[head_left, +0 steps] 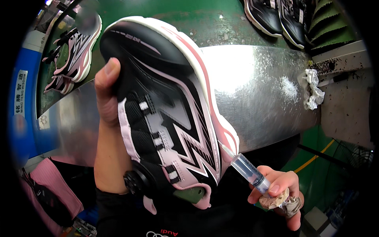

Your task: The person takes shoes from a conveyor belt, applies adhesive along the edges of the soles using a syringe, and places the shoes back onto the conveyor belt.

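A black, pink and white sneaker is held up in front of me, toe away and heel toward me, its side facing up. My left hand grips it from the left, thumb showing at the forefoot and the other fingers hidden behind it. A round black dial sits by the tongue. My right hand is closed round a clear syringe at the lower right. The syringe's thin tip meets the seam between upper and sole near the heel. Crumpled, stained wrapping covers part of my right fingers.
A shiny metal plate with white residue lies beyond the sneaker. Crumpled tissue rests at its right end. More sneakers stand on the green surface at the far left and far right. A blue panel is at left.
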Demonstrator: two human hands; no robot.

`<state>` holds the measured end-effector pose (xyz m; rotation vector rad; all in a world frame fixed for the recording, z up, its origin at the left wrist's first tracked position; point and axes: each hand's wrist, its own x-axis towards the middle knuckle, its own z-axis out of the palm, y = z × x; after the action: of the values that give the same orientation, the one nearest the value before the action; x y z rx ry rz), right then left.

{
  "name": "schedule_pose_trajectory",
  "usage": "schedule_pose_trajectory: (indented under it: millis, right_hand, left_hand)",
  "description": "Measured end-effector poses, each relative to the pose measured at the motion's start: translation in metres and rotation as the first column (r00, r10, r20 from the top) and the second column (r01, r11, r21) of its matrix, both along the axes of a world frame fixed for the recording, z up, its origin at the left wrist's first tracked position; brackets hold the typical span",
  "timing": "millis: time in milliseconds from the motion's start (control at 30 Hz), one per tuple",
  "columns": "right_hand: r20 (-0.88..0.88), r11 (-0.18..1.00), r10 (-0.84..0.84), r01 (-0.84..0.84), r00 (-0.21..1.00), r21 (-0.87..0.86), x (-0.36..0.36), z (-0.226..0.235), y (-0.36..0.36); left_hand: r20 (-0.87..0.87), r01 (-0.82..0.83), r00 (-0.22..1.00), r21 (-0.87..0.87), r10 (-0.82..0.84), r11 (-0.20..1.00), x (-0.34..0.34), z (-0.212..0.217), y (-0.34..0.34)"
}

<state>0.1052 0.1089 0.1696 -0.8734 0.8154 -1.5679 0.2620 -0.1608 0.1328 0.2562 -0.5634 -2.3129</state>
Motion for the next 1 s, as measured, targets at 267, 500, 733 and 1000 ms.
schedule_pose_trajectory:
  millis: [267, 500, 733, 1000]
  right_hand:
    - [0.021, 0.998, -0.039, 0.038, 0.999, 0.043, 0.006, -0.005, 0.022]
    - [-0.035, 0.999, -0.036, 0.036, 0.999, -0.006, 0.002, -0.015, 0.032]
    - [-0.068, 0.994, -0.093, 0.089, 0.993, -0.059, 0.006, -0.030, 0.040]
    - [-0.021, 0.991, -0.072, 0.069, 0.997, -0.111, 0.007, -0.043, 0.047]
  left_hand:
    - [0.055, 0.050, 0.997, -0.021, -0.049, 0.999, -0.003, 0.004, -0.001]
    - [0.054, 0.121, 0.992, -0.043, -0.119, 0.992, -0.006, -0.001, -0.001]
    - [0.036, 0.154, 0.987, 0.020, -0.155, 0.988, -0.011, -0.004, 0.003]
    - [0.179, 0.074, 0.981, 0.011, -0.075, 0.997, 0.007, 0.005, 0.000]
